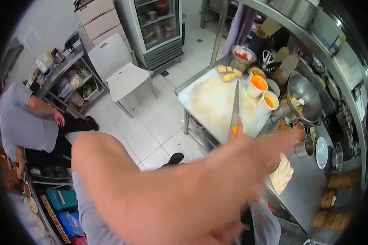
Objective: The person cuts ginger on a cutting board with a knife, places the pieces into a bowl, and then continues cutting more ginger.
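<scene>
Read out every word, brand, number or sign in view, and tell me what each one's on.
No text can be read here.
Wall sheet: any print is too faint.
Teal bin: pale label, too small.
Upper-shelf container: coloured label, too small and blurred.
White chair: tiny mark on the backrest, can't tell if it's writing.

Blade (236, 104): smooth, shiny metal, upper centre-right. Board (216, 98): matt, plastic-looking, its surface stained. Wok (304, 96), at right: glossy metal. Chair (122, 73), upper left: smooth plastic. Floor (149, 114): glossy tile. Shirt (22, 118), at left: matt cloth.
</scene>
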`<state>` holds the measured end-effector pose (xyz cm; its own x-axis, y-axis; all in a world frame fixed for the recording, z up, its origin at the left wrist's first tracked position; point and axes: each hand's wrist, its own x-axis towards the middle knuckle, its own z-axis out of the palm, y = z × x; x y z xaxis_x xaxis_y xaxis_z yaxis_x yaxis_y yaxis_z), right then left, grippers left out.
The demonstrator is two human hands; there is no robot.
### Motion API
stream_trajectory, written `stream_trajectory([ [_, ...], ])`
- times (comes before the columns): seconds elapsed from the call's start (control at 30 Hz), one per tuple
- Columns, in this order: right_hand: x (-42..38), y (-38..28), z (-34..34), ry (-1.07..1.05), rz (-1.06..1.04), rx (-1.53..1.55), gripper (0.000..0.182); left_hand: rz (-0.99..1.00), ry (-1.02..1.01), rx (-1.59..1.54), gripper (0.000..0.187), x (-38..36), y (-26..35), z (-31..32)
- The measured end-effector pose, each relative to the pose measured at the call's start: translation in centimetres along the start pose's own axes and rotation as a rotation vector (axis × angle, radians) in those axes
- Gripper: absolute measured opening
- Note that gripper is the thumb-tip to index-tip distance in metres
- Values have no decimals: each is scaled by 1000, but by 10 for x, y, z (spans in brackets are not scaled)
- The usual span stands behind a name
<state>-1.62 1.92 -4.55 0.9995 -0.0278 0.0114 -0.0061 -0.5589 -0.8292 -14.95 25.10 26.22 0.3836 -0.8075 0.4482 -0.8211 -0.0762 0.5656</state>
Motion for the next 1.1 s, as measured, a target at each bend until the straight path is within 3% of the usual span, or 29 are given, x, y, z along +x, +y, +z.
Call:
stream_trajectory([
  [0.03,2,10,1,48,-130,-176,64,-16,73,-78,61,1,-9,1],
  [0.07,1,-4,-6,10,-60,-274,64,-117,120,-206,62,2,-27,3],
  [0.13,-16,-43,-19,-88,85,-470,63,-606,148,-571,55,10,-87,17],
  [0.17,-16,-47,-20,-119,125,-504,61,-737,191,-510,51,8,-140,37],
  [0.27,-7,-29,-11,-59,133,-654,59,-821,303,-120,42,9,-283,100],
  [0.33,0,-27,-11,-61,148,-748,56,-970,339,-240,40,24,-315,117],
  [0.47,4,-25,-16,-32,53,-906,50,-1067,345,131,41,34,-379,172],
  [0.6,-4,-15,-12,75,-35,-902,53,-947,382,337,27,29,-384,183],
  [0.67,-18,-17,-9,146,-171,-912,56,-951,344,326,33,25,-379,177],
  [0.9,-26,-7,-2,93,-153,-805,60,-1032,353,197,45,25,-369,168],
  [1.0,-38,-21,-7,109,-258,-757,55,-1112,619,147,64,32,-352,171],
  [1.1,-53,-31,-7,95,-597,-466,50,-1066,805,127,81,18,-367,188],
])
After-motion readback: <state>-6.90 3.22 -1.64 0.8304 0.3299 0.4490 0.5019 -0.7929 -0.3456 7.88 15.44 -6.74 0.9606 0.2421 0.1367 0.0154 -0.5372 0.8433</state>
